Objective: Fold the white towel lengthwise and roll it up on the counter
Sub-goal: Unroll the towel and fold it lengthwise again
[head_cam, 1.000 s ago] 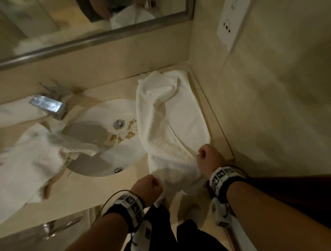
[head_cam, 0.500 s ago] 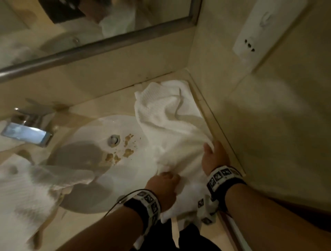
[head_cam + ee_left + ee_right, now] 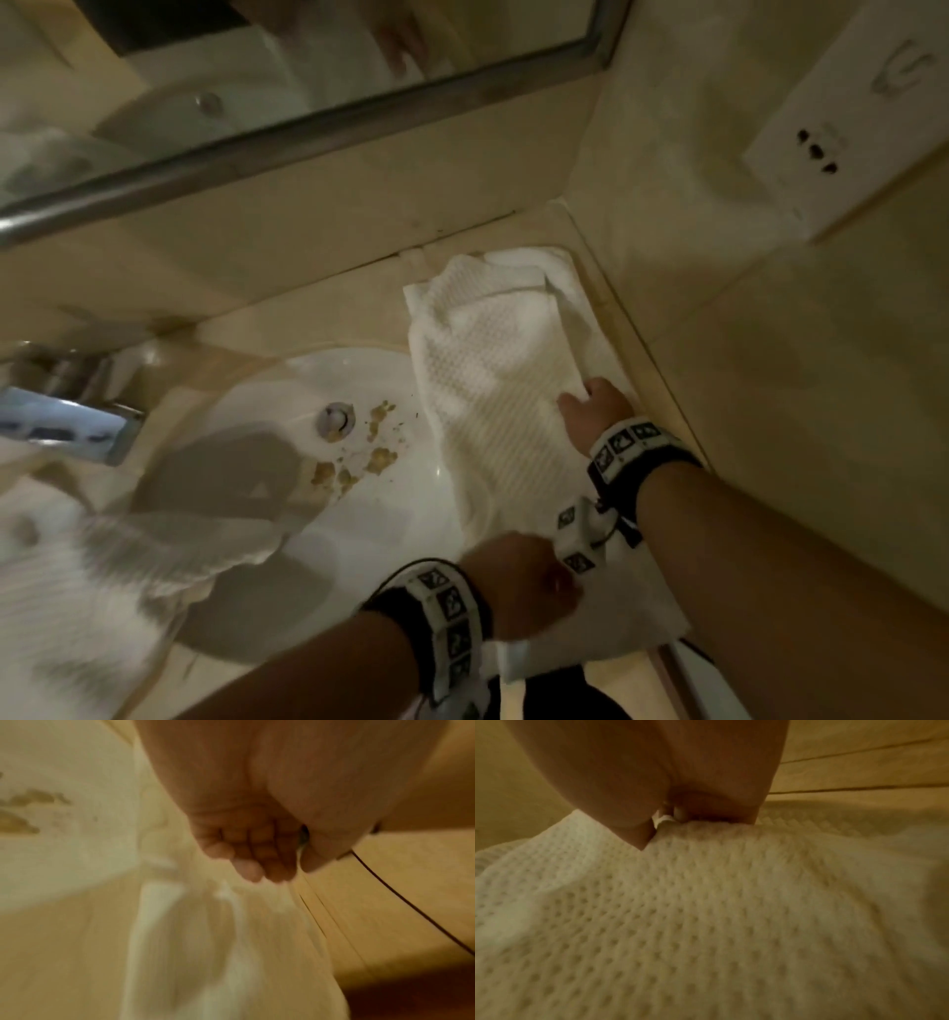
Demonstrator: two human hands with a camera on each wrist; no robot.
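Towels: two white (image 3: 488,390) | right hand (image 3: 595,411) pinches one | left hand (image 3: 518,580) grip unclear

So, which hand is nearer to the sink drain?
Left. The left hand is at the towel's near end, by the basin's front edge, below and right of the drain. The right hand lies beyond the towel's width.

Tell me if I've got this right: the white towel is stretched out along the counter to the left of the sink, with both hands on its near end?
Not quite. The white towel lies to the right of the sink, running along the counter toward the corner by the side wall, as the head view shows. The rest holds: the left hand and right hand are both on its near end.
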